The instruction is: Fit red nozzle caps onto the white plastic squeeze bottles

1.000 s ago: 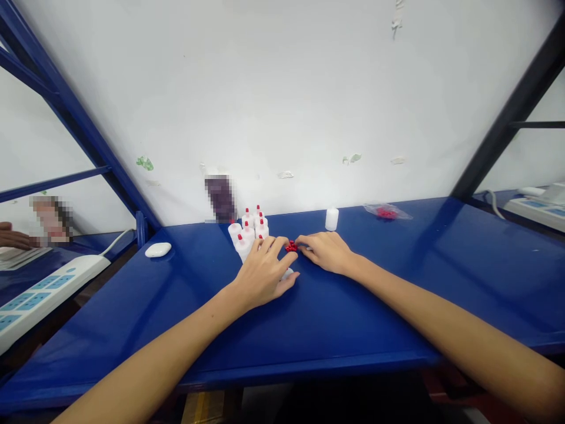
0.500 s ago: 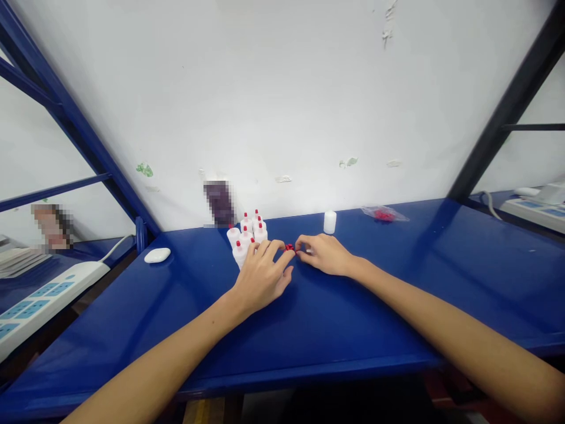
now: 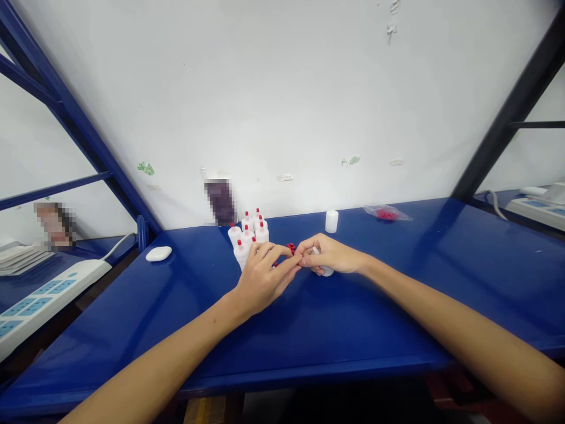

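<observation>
Several white bottles with red tips [image 3: 247, 231] stand in a group on the blue table, left of centre. My left hand [image 3: 267, 274] is beside their right side, thumb and fingers brought together at the tips; what they pinch is too small to make out. My right hand [image 3: 329, 254] has its fingers wrapped round a white bottle [image 3: 327, 271], mostly hidden under the palm, and its fingertips meet those of my left hand. Just beyond the fingertips lies a small pile of red caps [image 3: 291, 247].
A single white bottle [image 3: 331, 221] stands behind my right hand. At the back right lies a clear bag of red caps [image 3: 387, 214]. A white oval case [image 3: 158, 254] rests at the left, near a power strip [image 3: 53, 300]. A dark pixelated object [image 3: 221, 202] leans on the wall.
A white bottle now shows in my right hand. Both hands' fingertips have come together, in front of the red caps. The view has shifted slightly.
</observation>
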Tool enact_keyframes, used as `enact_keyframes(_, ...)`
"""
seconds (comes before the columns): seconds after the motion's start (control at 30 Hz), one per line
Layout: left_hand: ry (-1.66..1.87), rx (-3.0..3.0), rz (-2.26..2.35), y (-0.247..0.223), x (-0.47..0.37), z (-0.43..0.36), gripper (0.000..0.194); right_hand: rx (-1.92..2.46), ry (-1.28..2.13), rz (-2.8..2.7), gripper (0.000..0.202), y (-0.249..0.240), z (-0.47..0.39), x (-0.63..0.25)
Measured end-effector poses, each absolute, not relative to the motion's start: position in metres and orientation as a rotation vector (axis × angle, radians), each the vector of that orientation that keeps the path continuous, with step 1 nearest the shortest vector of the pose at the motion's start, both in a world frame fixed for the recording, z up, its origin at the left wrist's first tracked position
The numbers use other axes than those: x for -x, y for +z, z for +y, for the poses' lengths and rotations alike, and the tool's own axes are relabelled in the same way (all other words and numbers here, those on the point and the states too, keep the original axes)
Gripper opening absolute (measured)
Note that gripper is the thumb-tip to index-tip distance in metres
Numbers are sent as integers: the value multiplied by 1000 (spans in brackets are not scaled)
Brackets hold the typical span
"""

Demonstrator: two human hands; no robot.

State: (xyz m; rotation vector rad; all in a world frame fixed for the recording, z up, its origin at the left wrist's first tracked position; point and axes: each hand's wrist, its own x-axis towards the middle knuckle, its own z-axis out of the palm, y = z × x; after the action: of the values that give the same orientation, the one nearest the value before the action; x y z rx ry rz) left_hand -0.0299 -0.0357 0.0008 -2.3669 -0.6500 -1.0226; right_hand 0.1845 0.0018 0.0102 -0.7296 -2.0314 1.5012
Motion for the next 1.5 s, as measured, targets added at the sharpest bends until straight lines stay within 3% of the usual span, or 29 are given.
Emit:
enact_keyframes(0.13,-1083,2352,-680,1,30,-34,12,770,1287,-2182,21,14,-7,-181)
enact_keyframes(0.3,-1070,2379,-660,-2,29,-35,2,796,758,-2439,14,14,-20,-172)
enact_keyframes(0.5,-995,2397,-632,-1,28,-37,8,983,250,-2627,15,12,-29,-164)
enact_keyframes(0.67,-939,2374,-604,1,29,-38,7,1067,28,-2691,19,15,-32,-162)
enact_keyframes(0.87,-874,2430,-620,-2,29,-39,9,1060,26,-2699,22,17,-33,-163)
enact_keyframes(1.13,-1004,2519,-619,-4,27,-40,6,904,283,-2614,14,15,-34,-165)
enact_keyframes(1.5,-966,2459,-598,-3,24,-42,7,703,510,-2465,18,7,-33,-164)
